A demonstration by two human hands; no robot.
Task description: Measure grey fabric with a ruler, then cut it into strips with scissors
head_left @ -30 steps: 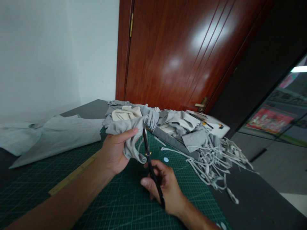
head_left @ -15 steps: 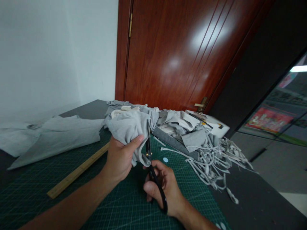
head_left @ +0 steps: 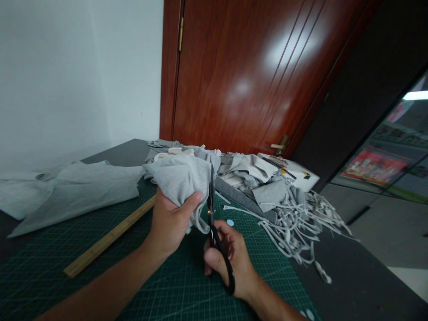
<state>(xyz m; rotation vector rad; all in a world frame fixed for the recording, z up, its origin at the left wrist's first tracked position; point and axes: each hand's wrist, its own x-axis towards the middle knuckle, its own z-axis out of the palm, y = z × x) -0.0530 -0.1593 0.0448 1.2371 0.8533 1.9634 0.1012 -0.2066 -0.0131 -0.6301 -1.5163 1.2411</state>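
A bunched piece of light grey fabric [head_left: 182, 175] is gripped in my left hand [head_left: 172, 225], thumb on top and the other fingers hidden beneath the cloth. My right hand [head_left: 230, 256] holds black scissors [head_left: 211, 209] by their handles, with the blades pointing away from me. Those blades lie along the right edge of the fabric and look nearly closed. Both hands are raised over a green cutting mat [head_left: 160, 290] with grid lines. A wooden ruler [head_left: 110, 236] lies on the mat, left of my left hand.
A large grey cloth [head_left: 90, 183] spreads over the left side. Behind and to the right are piled grey fabric pieces [head_left: 247, 169], a dark grey roll [head_left: 240, 198], and a tangle of fabric strips [head_left: 294, 232]. A white board [head_left: 301, 176] and a wooden door [head_left: 234, 76] stand beyond.
The scissors have shifted slightly right and up along the fabric's edge, and their blades have come closer together. My left hand and the fabric have moved a little right.
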